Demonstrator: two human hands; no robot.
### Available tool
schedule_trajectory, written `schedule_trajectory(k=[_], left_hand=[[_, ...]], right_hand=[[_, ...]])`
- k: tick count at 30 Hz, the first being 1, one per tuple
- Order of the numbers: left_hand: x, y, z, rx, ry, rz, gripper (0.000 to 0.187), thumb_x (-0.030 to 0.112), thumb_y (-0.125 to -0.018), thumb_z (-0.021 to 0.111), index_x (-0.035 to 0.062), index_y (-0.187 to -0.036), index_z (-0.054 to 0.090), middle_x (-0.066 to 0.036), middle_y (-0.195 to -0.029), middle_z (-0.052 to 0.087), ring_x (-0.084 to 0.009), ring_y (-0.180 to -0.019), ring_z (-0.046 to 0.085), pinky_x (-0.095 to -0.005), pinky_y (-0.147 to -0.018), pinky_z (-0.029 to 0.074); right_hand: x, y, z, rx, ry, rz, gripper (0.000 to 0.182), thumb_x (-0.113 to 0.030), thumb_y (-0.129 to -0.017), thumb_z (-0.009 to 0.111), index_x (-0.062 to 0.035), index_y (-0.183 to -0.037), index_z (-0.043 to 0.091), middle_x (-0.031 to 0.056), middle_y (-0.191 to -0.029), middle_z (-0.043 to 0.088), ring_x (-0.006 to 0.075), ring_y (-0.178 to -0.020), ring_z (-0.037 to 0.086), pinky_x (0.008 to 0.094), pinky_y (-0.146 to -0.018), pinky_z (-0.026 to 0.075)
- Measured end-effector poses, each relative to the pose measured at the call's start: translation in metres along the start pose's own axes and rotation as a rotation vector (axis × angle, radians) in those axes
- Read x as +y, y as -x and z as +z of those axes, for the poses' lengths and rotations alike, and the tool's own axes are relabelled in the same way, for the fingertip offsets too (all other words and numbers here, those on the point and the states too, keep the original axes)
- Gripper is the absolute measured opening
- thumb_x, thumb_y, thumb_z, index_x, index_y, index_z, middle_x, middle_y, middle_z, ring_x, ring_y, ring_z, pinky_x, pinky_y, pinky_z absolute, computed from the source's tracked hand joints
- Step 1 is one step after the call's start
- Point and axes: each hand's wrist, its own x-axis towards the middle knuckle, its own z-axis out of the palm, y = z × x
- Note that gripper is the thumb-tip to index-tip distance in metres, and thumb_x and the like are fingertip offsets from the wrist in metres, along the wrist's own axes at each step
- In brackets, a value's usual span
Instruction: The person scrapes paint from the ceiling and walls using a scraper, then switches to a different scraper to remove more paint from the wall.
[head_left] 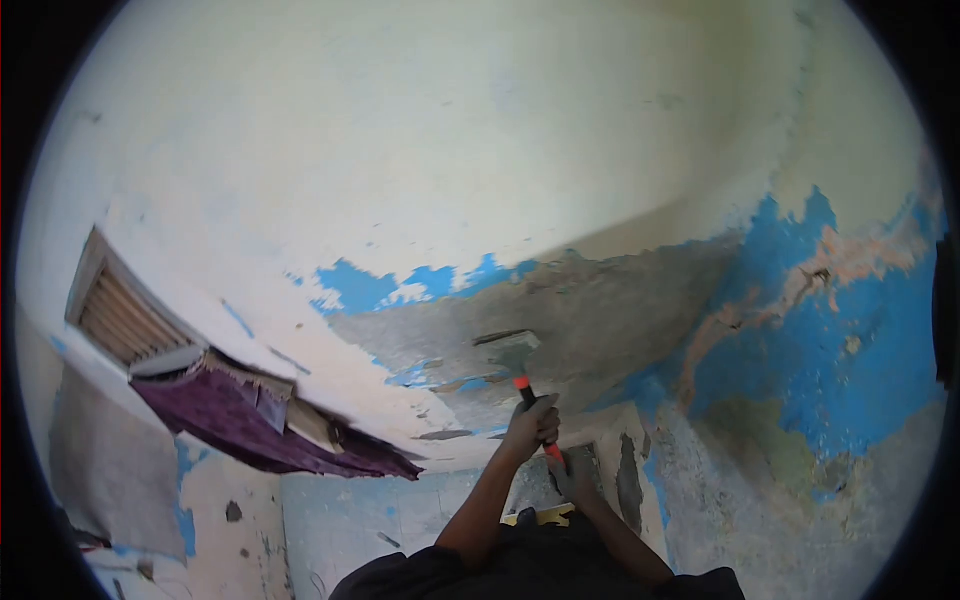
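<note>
A wide-bladed scraper [521, 383] with a red and black handle is raised in front of me. Its blade [512, 348] lies against, or very close to, a bare grey patch [620, 310] on the wall; actual contact is hard to make out. My left hand [532, 428] is wrapped around the upper part of the handle. Lower down, my right hand [576, 480] closes around the handle's end, beneath a red section. Blue and cream paint with ragged edges borders the grey patch.
To the left, a slatted vent or window [130, 315] is set in the wall, with a purple cloth [245, 425] hanging below it. Peeling blue paint [860, 350] and a cracked, patched strip [780, 300] cover the right side. Small debris [388, 540] lies lower down.
</note>
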Motion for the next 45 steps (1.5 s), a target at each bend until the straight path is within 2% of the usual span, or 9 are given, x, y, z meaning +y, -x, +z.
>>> schedule_trajectory(k=[4,7,9,12,15,21,25,37,45], left_hand=[[0.062,0.034,0.003,0.017,-0.058,0.181,0.042,0.027,-0.092,0.060,0.0160,-0.063,0.032,0.006,-0.049,0.027,-0.0067,-0.039,0.030,-0.0248,-0.038,0.021],[0.080,0.054,0.000,0.042,0.012,0.434,0.034,0.041,-0.097,0.049,0.0114,-0.081,0.045,0.004,-0.055,0.034,-0.0063,-0.041,0.031,-0.0238,-0.037,0.023],[0.069,0.058,-0.007,0.175,-0.065,0.658,0.046,0.054,-0.098,0.038,0.0093,-0.101,0.048,0.003,-0.062,0.037,-0.0056,-0.043,0.032,-0.0221,-0.037,0.025],[0.048,0.077,-0.036,0.355,-0.092,0.611,0.039,0.049,-0.100,0.037,0.0114,-0.095,0.046,0.005,-0.059,0.035,-0.0038,-0.044,0.032,-0.0215,-0.039,0.027],[0.055,0.093,-0.061,0.318,-0.017,0.545,0.039,0.048,-0.101,0.035,0.0119,-0.089,0.043,0.006,-0.058,0.033,-0.0034,-0.044,0.030,-0.0208,-0.039,0.027],[0.119,0.123,-0.042,0.395,-0.267,0.604,0.043,0.050,-0.100,0.033,0.0132,-0.079,0.040,0.007,-0.055,0.031,-0.0021,-0.040,0.026,-0.0194,-0.036,0.021],[0.087,0.126,-0.068,0.401,-0.241,0.453,0.040,0.047,-0.100,0.036,0.0132,-0.079,0.041,0.007,-0.055,0.033,-0.0031,-0.041,0.029,-0.0210,-0.037,0.023],[0.088,0.121,-0.067,0.368,-0.294,0.493,0.041,0.046,-0.101,0.036,0.0118,-0.079,0.042,0.006,-0.056,0.035,-0.0031,-0.043,0.030,-0.0210,-0.038,0.024],[0.107,0.105,-0.039,0.298,-0.141,0.545,0.045,0.051,-0.100,0.034,0.0131,-0.076,0.037,0.007,-0.055,0.030,-0.0018,-0.042,0.026,-0.0194,-0.036,0.020]], right_hand=[[-0.053,-0.026,0.030,-0.195,-0.161,-0.052,0.034,-0.035,-0.096,0.053,-0.0030,-0.083,0.056,0.0018,-0.056,0.054,0.0097,-0.047,0.052,0.0263,-0.046,0.040],[-0.070,-0.042,0.051,-0.353,-0.291,0.028,0.033,-0.032,-0.096,0.056,-0.0027,-0.080,0.056,0.0025,-0.056,0.055,0.0097,-0.047,0.053,0.0268,-0.045,0.040],[-0.069,-0.052,0.059,-0.443,-0.259,0.073,0.033,-0.031,-0.095,0.057,-0.0031,-0.077,0.055,0.0030,-0.055,0.055,0.0099,-0.046,0.053,0.0270,-0.044,0.040],[-0.051,-0.046,0.076,-0.567,-0.089,0.100,0.033,-0.028,-0.095,0.057,-0.0037,-0.072,0.054,0.0044,-0.053,0.056,0.0113,-0.044,0.053,0.0278,-0.043,0.040],[-0.061,-0.041,0.096,-0.651,0.081,0.184,0.033,-0.026,-0.095,0.055,-0.0035,-0.071,0.053,0.0055,-0.051,0.055,0.0135,-0.043,0.052,0.0298,-0.042,0.039],[-0.104,-0.051,0.141,-0.716,-0.324,0.152,0.035,-0.027,-0.093,0.059,-0.0073,-0.067,0.049,0.0023,-0.049,0.048,0.0111,-0.039,0.045,0.0282,-0.039,0.033],[-0.042,-0.019,0.164,-0.831,-0.714,0.476,0.032,-0.026,-0.095,0.056,-0.0086,-0.071,0.043,-0.0001,-0.047,0.038,0.0120,-0.036,0.038,0.0284,-0.036,0.028],[-0.069,-0.019,0.167,-0.408,-0.336,0.298,0.032,-0.027,-0.095,0.056,-0.0042,-0.073,0.051,0.0040,-0.050,0.049,0.0131,-0.040,0.049,0.0293,-0.037,0.033],[-0.095,-0.044,0.126,-0.393,-0.031,0.158,0.026,-0.022,-0.094,0.053,-0.0052,-0.075,0.048,0.0016,-0.050,0.044,0.0132,-0.036,0.045,0.0286,-0.035,0.032]])
